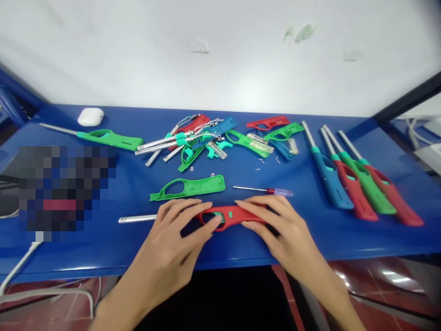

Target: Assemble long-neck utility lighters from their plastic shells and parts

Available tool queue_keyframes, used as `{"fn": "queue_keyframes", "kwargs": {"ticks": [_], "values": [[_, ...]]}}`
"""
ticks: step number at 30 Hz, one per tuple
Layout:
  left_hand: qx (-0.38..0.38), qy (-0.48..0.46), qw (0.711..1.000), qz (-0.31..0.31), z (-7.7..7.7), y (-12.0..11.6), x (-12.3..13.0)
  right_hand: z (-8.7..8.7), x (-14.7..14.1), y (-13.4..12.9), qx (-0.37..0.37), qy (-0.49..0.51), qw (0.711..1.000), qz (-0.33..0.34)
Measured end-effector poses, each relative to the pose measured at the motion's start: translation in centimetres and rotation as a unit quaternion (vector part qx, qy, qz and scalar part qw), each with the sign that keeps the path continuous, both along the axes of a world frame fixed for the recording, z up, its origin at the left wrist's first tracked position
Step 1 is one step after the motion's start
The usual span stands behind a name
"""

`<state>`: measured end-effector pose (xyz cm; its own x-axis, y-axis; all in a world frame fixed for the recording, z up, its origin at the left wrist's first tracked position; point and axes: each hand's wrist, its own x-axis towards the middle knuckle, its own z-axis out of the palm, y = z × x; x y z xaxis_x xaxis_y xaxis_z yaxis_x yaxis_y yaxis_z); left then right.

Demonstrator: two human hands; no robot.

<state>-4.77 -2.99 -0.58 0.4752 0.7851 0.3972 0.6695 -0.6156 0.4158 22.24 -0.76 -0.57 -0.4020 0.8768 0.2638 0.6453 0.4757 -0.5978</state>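
A red lighter (pixel 237 218) with a metal tube (pixel 138 219) pointing left lies low over the front of the blue table. My left hand (pixel 182 230) grips its tube end, with the thumb at the teal trigger (pixel 219 217). My right hand (pixel 284 225) closes its fingers round the right end of the red handle. Just behind my hands are an open green half shell (pixel 193 187) and a screwdriver (pixel 279 191) with a clear purple handle. The palms and the undersides of the held lighter are hidden.
Behind lies a pile of metal tubes (pixel 165 141), coloured shells and clear tanks (pixel 260 143), with small screws (pixel 262 161) nearby. Several whole lighters (pixel 358 184) lie at the right. A green lighter (pixel 113 139), a white case (pixel 90 116) and a blurred-out object (pixel 62 188) are at the left.
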Motion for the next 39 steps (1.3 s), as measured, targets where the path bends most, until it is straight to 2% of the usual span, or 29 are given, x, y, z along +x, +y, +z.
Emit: {"fn": "queue_keyframes", "kwargs": {"ticks": [3,8,10,13,18,22,25,33,39], "values": [[0.018,-0.026,0.999,0.016,0.9,-0.7,0.0,0.3,0.2,-0.3,0.018,0.083,0.996,-0.029],[0.056,-0.093,0.987,0.117,1.7,-1.0,0.0,0.1,0.6,-0.5,0.027,0.225,0.960,-0.163],[0.068,-0.093,0.988,0.103,1.2,-0.5,0.1,-0.3,0.8,-0.4,0.021,0.245,0.950,-0.194],[0.075,-0.071,0.993,0.049,0.2,0.4,0.3,-0.6,1.0,0.0,0.001,0.254,0.943,-0.213],[0.075,-0.031,0.997,0.005,-0.8,1.2,0.9,-0.8,0.8,-0.1,-0.019,0.232,0.950,-0.208],[0.091,0.002,0.996,-0.024,-0.8,1.8,0.8,-0.6,0.5,-0.5,-0.026,0.197,0.958,-0.205],[0.110,0.031,0.992,-0.053,-0.7,2.5,0.5,-0.4,0.4,-0.3,-0.042,0.161,0.970,-0.179],[0.199,0.110,0.966,-0.124,0.8,3.7,0.9,-0.5,1.0,0.9,-0.067,0.090,0.990,-0.085],[0.238,0.126,0.953,-0.141,1.5,4.3,1.6,-0.2,1.3,1.4,-0.083,0.077,0.990,-0.080]]}}
